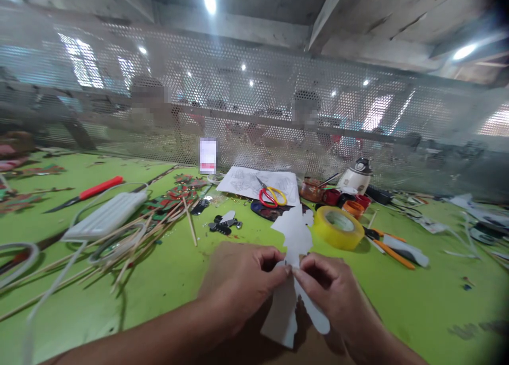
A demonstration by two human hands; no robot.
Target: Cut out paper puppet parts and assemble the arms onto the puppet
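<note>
Green tabletop (417,301). Yellow tape roll (338,226) lying flat right of centre. Scissors with red and yellow loop handles (271,195) on sketched white paper sheet (242,182), farther back. Thin wooden sticks (131,243) scattered left, beside white ribbed plastic block (105,215). Red-handled knife (89,192) far left. Orange-handled tool (392,251) right of tape. Perforated metal screen (254,100) along back.

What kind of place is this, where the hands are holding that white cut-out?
Probably a craft workshop bench: the left hand and right hand pinch a white paper cut-out over a green table strewn with thin wooden sticks, scissors and a yellow tape roll.
</note>
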